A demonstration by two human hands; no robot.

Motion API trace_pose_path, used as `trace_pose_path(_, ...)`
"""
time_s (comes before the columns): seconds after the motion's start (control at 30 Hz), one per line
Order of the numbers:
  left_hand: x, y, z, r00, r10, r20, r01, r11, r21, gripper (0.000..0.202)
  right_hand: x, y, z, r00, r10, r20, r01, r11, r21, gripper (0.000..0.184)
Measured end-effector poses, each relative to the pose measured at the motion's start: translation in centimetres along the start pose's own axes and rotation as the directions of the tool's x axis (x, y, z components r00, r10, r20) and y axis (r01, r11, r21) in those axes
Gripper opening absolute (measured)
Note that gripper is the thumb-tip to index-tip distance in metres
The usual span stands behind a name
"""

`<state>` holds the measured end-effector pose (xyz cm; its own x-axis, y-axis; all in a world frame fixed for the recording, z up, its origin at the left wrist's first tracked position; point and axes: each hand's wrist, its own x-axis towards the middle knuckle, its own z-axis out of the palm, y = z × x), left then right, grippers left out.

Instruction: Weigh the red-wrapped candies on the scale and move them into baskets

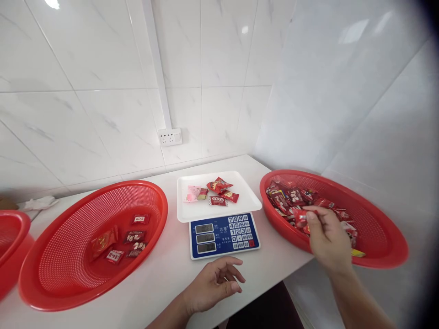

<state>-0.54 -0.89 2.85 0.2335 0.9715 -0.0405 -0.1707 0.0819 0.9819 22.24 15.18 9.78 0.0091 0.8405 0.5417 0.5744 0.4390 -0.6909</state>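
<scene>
Pinches a small red packet [300,217] between thumb and fingers of the right hand [327,235], over the left part of the right-hand basket [387,260] and its heap of packets [291,197]; cannot tell whether touching the heap or just above. Pokes out leftward from the fingertips, with the right end covered and too little in sight to settle the long axis. Lies to the right of the white tray [245,201], a little nearer than its middle, with the basket's left rim and a strip of table [274,269] between. Has nothing in the left hand [212,281], loosely bent and relaxed just on the near side of the blue keypad panel [224,237], well apart from the packet, to its left and nearer. Runs left to right along the tray's long axis, with loose sweets [218,200] grouped around the middle, on the far side of the panel.
</scene>
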Motion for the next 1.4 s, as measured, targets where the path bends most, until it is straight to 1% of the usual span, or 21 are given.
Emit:
trace_pose_path(0.03, 0.0, 0.1, 0.1, 1.000, 0.011, -0.019, -0.010, 0.999, 0.039, 0.048, -1.2, -0.3, 0.5, 1.000, -0.031, -0.001, 0.031, 0.998, 0.061, 0.028)
trace_pose_path(0.1, -0.1, 0.2, 0.3, 0.997, 0.046, -0.068, -0.037, 0.991, 0.132, 0.047, -4.1, -0.9, 1.8, 0.995, -0.094, 0.042, 0.087, 0.986, 0.146, 0.025)
trace_pose_path(0.13, -0.1, 0.3, 0.4, 0.994, 0.068, -0.090, -0.051, 0.982, 0.181, 0.046, -5.8, -1.1, 2.5, 0.986, -0.127, 0.111, 0.105, 0.976, 0.190, 0.024)
trace_pose_path(0.2, -0.1, 0.4, 0.5, 0.988, 0.102, -0.112, -0.067, 0.957, 0.283, 0.044, -9.0, -1.4, 4.1, 0.934, -0.213, 0.285, 0.131, 0.951, 0.281, 0.022)
trace_pose_path(0.23, -0.1, 0.4, 0.6, 0.987, 0.115, -0.115, -0.070, 0.938, 0.339, 0.043, -10.5, -1.5, 4.9, 0.908, -0.271, 0.320, 0.161, 0.929, 0.332, 0.022)
trace_pose_path(0.27, 0.0, 0.4, 0.7, 0.985, 0.126, -0.120, -0.069, 0.915, 0.397, 0.040, -11.8, -1.6, 5.6, 0.885, -0.284, 0.368, 0.135, 0.915, 0.380, 0.022)
trace_pose_path(0.3, 0.0, 0.4, 0.8, 0.982, 0.135, -0.130, -0.063, 0.889, 0.453, 0.037, -12.9, -1.7, 6.2, 0.869, -0.274, 0.412, 0.081, 0.900, 0.428, 0.022)
trace_pose_path(0.4, 0.1, 0.3, 1.0, 0.971, 0.170, -0.170, -0.036, 0.803, 0.595, 0.030, -14.7, -1.8, 7.5, 0.830, -0.203, 0.519, -0.133, 0.832, 0.539, 0.024)
trace_pose_path(0.5, 0.4, 0.4, 1.1, 0.971, 0.156, -0.184, 0.003, 0.755, 0.655, 0.031, -14.7, -1.5, 8.1, 0.819, -0.129, 0.559, -0.295, 0.742, 0.602, 0.023)
trace_pose_path(0.57, 0.5, 0.5, 1.2, 0.972, 0.132, -0.193, 0.028, 0.752, 0.659, 0.031, -14.2, -1.4, 8.1, 0.787, -0.106, 0.608, -0.373, 0.704, 0.605, 0.028)
trace_pose_path(0.67, 0.6, 0.5, 1.2, 0.969, 0.115, -0.218, 0.049, 0.778, 0.627, 0.032, -13.4, -1.5, 7.9, 0.701, -0.091, 0.708, -0.442, 0.723, 0.531, 0.040)
trace_pose_path(0.7, 0.7, 0.4, 1.3, 0.967, 0.109, -0.230, 0.053, 0.798, 0.600, 0.033, -13.2, -1.6, 7.8, 0.686, -0.082, 0.723, -0.446, 0.737, 0.507, 0.043)
trace_pose_path(0.73, 0.7, 0.4, 1.4, 0.965, 0.099, -0.244, 0.058, 0.824, 0.563, 0.034, -13.1, -1.7, 7.8, 0.682, -0.073, 0.728, -0.446, 0.748, 0.492, 0.045)
trace_pose_path(0.8, 0.9, 0.3, 1.6, 0.961, 0.049, -0.273, 0.089, 0.878, 0.470, 0.036, -13.0, -1.7, 7.7, 0.693, -0.063, 0.718, -0.443, 0.749, 0.493, 0.047)
trace_pose_path(0.93, 1.2, 0.2, 2.2, 0.950, -0.097, -0.297, 0.178, 0.949, 0.260, 0.043, -13.2, -1.1, 7.8, 0.714, -0.020, 0.699, -0.496, 0.691, 0.526, 0.045)
trace_pose_path(1.03, 1.4, -0.3, 2.9, 0.941, -0.107, -0.320, 0.153, 0.981, 0.121, 0.047, -13.3, -0.8, 7.9, 0.714, -0.016, 0.700, -0.526, 0.648, 0.551, 0.043)
trace_pose_path(1.13, 1.2, -1.0, 3.5, 0.924, -0.112, -0.365, 0.128, 0.992, 0.020, 0.046, -13.1, -1.0, 7.7, 0.706, -0.028, 0.708, -0.541, 0.624, 0.564, 0.043)
trace_pose_path(1.2, 0.9, -1.6, 3.8, 0.914, -0.107, -0.390, 0.116, 0.993, -0.002, 0.046, -13.0, -1.3, 7.5, 0.701, -0.042, 0.712, -0.531, 0.634, 0.561, 0.044)
trace_pose_path(1.27, 0.5, -2.0, 3.9, 0.915, -0.075, -0.398, 0.092, 0.995, 0.024, 0.044, -12.8, -1.6, 7.3, 0.692, -0.068, 0.719, -0.517, 0.648, 0.559, 0.046)
trace_pose_path(1.33, 0.1, -2.2, 4.0, 0.920, -0.026, -0.392, 0.061, 0.995, 0.078, 0.042, -12.8, -1.8, 7.1, 0.659, -0.112, 0.744, -0.527, 0.637, 0.563, 0.046)
trace_pose_path(1.4, -0.2, -2.3, 3.9, 0.923, 0.018, -0.385, 0.036, 0.990, 0.133, 0.040, -12.7, -2.0, 7.0, 0.613, -0.163, 0.773, -0.549, 0.617, 0.565, 0.046)
